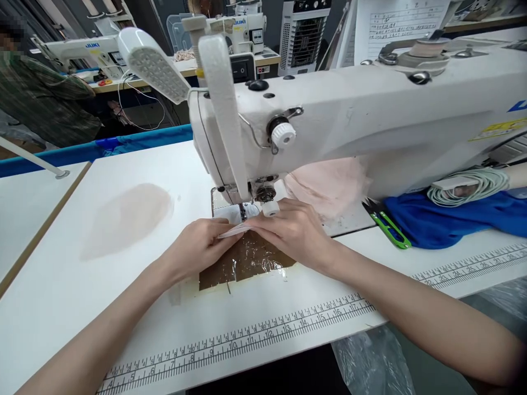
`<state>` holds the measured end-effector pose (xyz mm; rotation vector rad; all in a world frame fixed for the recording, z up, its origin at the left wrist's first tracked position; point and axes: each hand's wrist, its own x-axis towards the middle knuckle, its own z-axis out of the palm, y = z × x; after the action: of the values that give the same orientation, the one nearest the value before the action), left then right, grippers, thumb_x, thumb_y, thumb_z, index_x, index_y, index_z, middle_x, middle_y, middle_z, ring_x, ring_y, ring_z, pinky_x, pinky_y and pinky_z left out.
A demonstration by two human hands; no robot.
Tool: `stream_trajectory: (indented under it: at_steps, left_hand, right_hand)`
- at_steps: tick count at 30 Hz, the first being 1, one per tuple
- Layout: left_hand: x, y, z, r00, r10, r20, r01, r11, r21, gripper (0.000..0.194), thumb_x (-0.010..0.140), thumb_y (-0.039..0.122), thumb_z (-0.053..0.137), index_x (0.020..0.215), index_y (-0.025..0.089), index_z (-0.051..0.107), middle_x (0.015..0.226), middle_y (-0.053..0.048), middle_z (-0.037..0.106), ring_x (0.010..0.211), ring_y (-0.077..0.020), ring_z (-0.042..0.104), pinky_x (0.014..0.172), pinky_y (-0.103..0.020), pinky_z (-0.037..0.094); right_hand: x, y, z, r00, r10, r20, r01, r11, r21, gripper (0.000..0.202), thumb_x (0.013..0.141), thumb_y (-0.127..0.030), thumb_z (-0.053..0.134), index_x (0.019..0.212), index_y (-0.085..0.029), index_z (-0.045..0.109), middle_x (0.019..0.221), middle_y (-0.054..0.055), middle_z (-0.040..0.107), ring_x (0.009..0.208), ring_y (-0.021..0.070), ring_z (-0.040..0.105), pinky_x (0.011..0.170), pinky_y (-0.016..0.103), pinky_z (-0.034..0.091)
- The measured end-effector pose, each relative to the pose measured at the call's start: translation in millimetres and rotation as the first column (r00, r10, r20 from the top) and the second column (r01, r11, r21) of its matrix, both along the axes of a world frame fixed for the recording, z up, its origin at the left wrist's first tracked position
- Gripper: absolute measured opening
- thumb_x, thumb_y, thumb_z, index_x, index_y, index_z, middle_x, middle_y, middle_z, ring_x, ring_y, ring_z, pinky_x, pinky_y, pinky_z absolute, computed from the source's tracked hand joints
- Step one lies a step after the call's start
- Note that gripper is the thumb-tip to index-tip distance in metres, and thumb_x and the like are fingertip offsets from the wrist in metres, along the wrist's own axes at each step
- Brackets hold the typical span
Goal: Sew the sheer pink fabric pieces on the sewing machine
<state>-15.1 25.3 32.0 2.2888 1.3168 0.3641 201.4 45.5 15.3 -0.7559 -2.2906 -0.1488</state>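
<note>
A white sewing machine (346, 115) stands over the table, its needle area just beyond my hands. My left hand (206, 241) pinches the left end of a small pale fabric piece (234, 230). The fingers of my right hand (294, 230) close on the same piece from the right, near the presser foot (242, 211). Beneath both hands lies a brown, shiny taped patch (242, 260). Thin pale pink fabric (329, 184) is bunched behind my right hand, under the machine arm. Another sheer pinkish piece (129, 219) lies flat on the left.
Green thread snips (389, 227) lie beside blue cloth (453, 219) and a coiled cord (467, 186) on the right. A printed ruler (263, 334) runs along the front edge. At the back left, a person in a checked shirt (45, 99) is near another machine (86, 52).
</note>
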Motion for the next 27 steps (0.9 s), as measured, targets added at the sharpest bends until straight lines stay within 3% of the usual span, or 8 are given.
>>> stream_trajectory:
  at_steps: [5,8,10,12,16,20,27]
  left_hand:
    - [1.6,-2.1,4.6,1.0,0.006,-0.006,-0.006,0.999,0.052,0.042,0.097,0.034,0.037,0.068,0.018,0.062,0.061,0.001,0.049,0.05,-0.0087,0.043,0.048,-0.023,0.034]
    - [1.4,-3.0,-2.2,0.994,0.075,-0.081,-0.06,0.983,0.175,0.024,0.092,0.028,0.045,0.096,0.021,0.068,0.077,0.0,0.064,0.06,-0.0123,0.056,0.054,-0.025,0.041]
    - [-0.2,-2.6,-9.3,0.986,0.123,-0.113,-0.093,0.967,0.238,0.031,0.089,0.02,0.047,0.115,0.025,0.063,0.096,-0.001,0.07,0.075,-0.0167,0.064,0.061,-0.027,0.046]
    - [-1.9,-1.8,-14.9,0.984,0.128,-0.126,-0.091,0.961,0.262,0.038,0.087,0.015,0.045,0.119,0.027,0.061,0.105,-0.001,0.071,0.084,-0.0188,0.067,0.066,-0.028,0.049]
    - [-2.9,-0.9,-16.1,0.986,0.091,-0.138,-0.05,0.96,0.274,0.03,0.087,0.014,0.043,0.103,0.023,0.067,0.086,-0.001,0.072,0.071,-0.0164,0.065,0.058,-0.025,0.046]
    - [-2.2,-1.3,-12.7,0.986,0.054,-0.156,-0.01,0.961,0.275,0.024,0.087,0.015,0.043,0.079,0.02,0.066,0.061,0.002,0.06,0.052,-0.0113,0.053,0.049,-0.022,0.035]
    - [-2.7,-1.8,-10.8,0.994,-0.021,-0.106,0.039,0.984,0.174,0.028,0.088,0.023,0.046,0.063,0.017,0.056,0.058,0.003,0.051,0.049,-0.0083,0.043,0.048,-0.023,0.032]
  right_hand:
    - [0.9,-1.4,1.7,1.0,0.001,0.005,0.0,1.0,-0.009,0.027,0.095,-0.018,0.047,0.079,-0.019,0.069,0.052,-0.004,0.053,0.048,0.0085,0.041,0.059,0.024,0.037]
    - [1.0,-1.7,1.6,1.0,0.002,-0.017,-0.002,1.0,0.027,0.024,0.094,-0.014,0.049,0.084,-0.019,0.07,0.056,-0.003,0.056,0.054,0.0097,0.046,0.058,0.025,0.036]
    - [0.2,-1.9,0.5,0.999,-0.004,-0.032,0.006,0.998,0.056,0.021,0.092,-0.012,0.05,0.09,-0.02,0.07,0.059,-0.002,0.059,0.062,0.0117,0.051,0.06,0.025,0.036]
    - [-1.0,-1.9,-1.2,0.999,-0.018,-0.04,0.021,0.997,0.078,0.021,0.091,-0.01,0.051,0.094,-0.021,0.069,0.06,-0.002,0.06,0.069,0.0132,0.054,0.061,0.026,0.036]
    - [-1.9,-1.4,-4.2,0.999,-0.034,-0.03,0.036,0.997,0.071,0.023,0.093,-0.012,0.049,0.092,-0.021,0.069,0.06,-0.003,0.06,0.063,0.0114,0.052,0.06,0.025,0.035]
    - [-0.7,-2.2,-4.8,1.0,-0.012,-0.026,0.013,1.0,0.026,0.023,0.094,-0.013,0.047,0.089,-0.02,0.069,0.06,-0.004,0.06,0.052,0.0083,0.046,0.055,0.024,0.034]
    - [-0.6,-5.8,-2.2,0.999,0.045,0.025,-0.039,0.984,-0.175,0.028,0.097,-0.016,0.04,0.092,-0.015,0.067,0.062,-0.001,0.06,0.051,0.0082,0.046,0.047,0.022,0.03]
